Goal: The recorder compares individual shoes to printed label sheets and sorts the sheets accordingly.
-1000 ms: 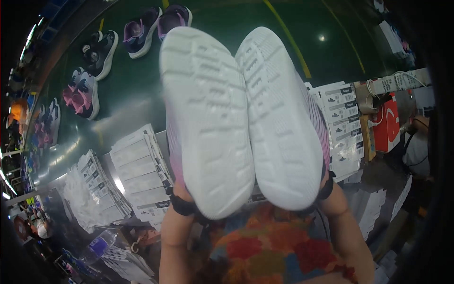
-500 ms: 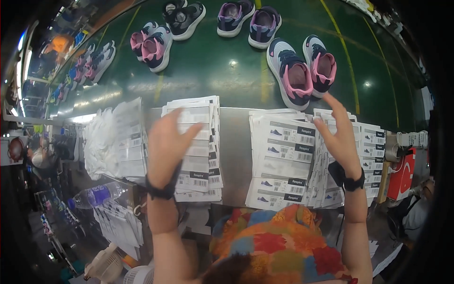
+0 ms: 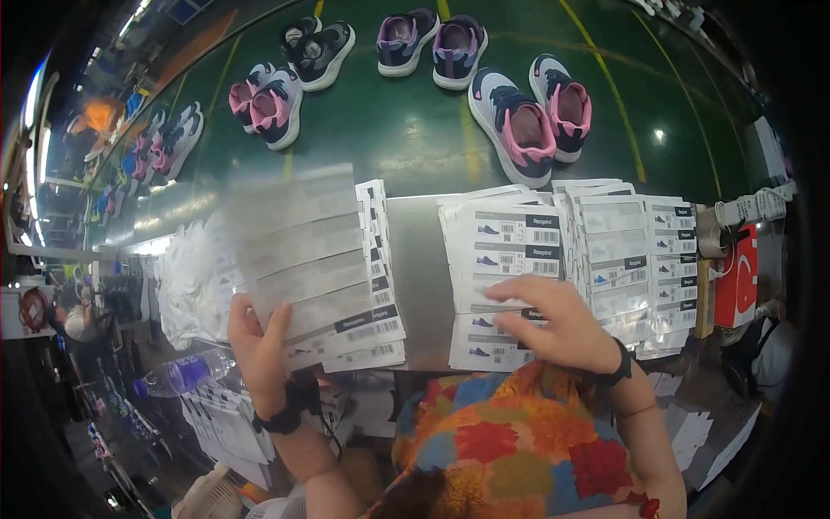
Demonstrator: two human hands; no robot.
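Note:
My left hand (image 3: 259, 342) pinches the lower edge of a label sheet (image 3: 303, 246), which is raised and blurred, its upper part standing over the left stack of label sheets (image 3: 386, 333). On the right, my right hand (image 3: 558, 324) is over another stack of label sheets (image 3: 543, 222). Its thumb and forefinger are apart, with the fingertips at a printed label in the middle of the top sheet. Beyond the stacks, a pair of navy, white and pink children's sneakers (image 3: 512, 130) stands on the green belt, nearest to the right stack.
More sneakers (image 3: 458, 52) stand in pairs along the green belt (image 3: 372, 147). Further label sheets (image 3: 609, 233) lie at the right. White crumpled material (image 3: 190, 285) fills the left end, with a water bottle (image 3: 194, 370) below. A red box (image 3: 735, 277) stands at the right edge.
My left hand has moved down and left and now lifts a sheet. My right hand has come from near the sneakers to the right stack. The sneakers appear slightly further left.

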